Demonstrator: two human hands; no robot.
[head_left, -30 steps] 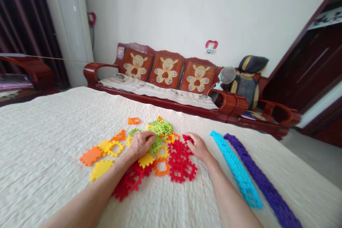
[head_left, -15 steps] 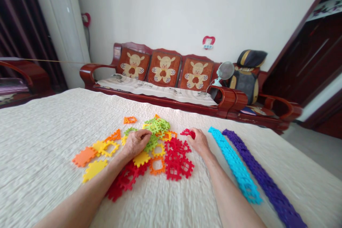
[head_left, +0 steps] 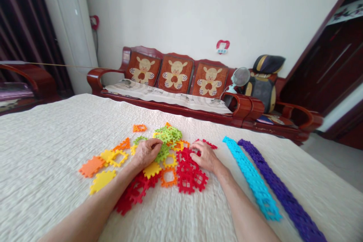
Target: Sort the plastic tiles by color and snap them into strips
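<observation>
My left hand [head_left: 147,153] rests with curled fingers at the edge of the green notched plastic pieces [head_left: 162,152]; whatever is under the fingers is hidden. A solid yellow tile [head_left: 152,170] lies just below it. Over a cluster of red interlocking pieces [head_left: 185,172], my right hand [head_left: 206,155] has its thumb and fingers apart, near or touching the upper red pieces. Behind that hand lies a narrow red piece [head_left: 210,144], partly covered by it. An orange square frame [head_left: 168,177] sits between the red groups, and more red pieces [head_left: 133,193] lie under my left forearm.
A light-blue linked strip [head_left: 252,177] and a purple one [head_left: 280,189] lie right of my right arm. Yellow tiles [head_left: 102,181] and an orange tile [head_left: 92,166] lie to the left. Beyond the quilted table cover [head_left: 56,136] stands a wooden sofa [head_left: 170,104].
My right hand has let go of the narrow red piece, leaving it behind on the cover, and has shifted left over the red cluster with fingers spreading. My left hand stays put.
</observation>
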